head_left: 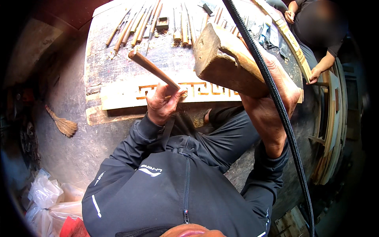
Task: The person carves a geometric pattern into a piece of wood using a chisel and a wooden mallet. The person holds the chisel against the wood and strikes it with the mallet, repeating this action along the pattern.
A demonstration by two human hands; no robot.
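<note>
1. The left hand [161, 104] is grasping a chisel [153, 72], handle slanting up to the left; fingers are hiding its tip.
2. The right hand [258, 112] is gripping a wooden mallet [231, 65], holding it above the table [94, 67], apart from the chisel.
3. The pale board [122, 94], bearing an angular cut pattern, is lying along the table's near edge, beneath both hands.
4. The work seems to be at the chiselling step; striking would be calling for a steady chisel and a mallet brought squarely onto its handle.
5. Near the far edge, a small dark box [162, 27] is sitting among tools [134, 25]; its contents are staying unclear.
6. Off the near left corner, a brush [64, 123] is lying on the floor; farther down, a clear bag [45, 193] is hiding its contents in folds.
7. By the far right corner, a co-worker's hand [314, 75] is holding a carved strip [294, 41].
</note>
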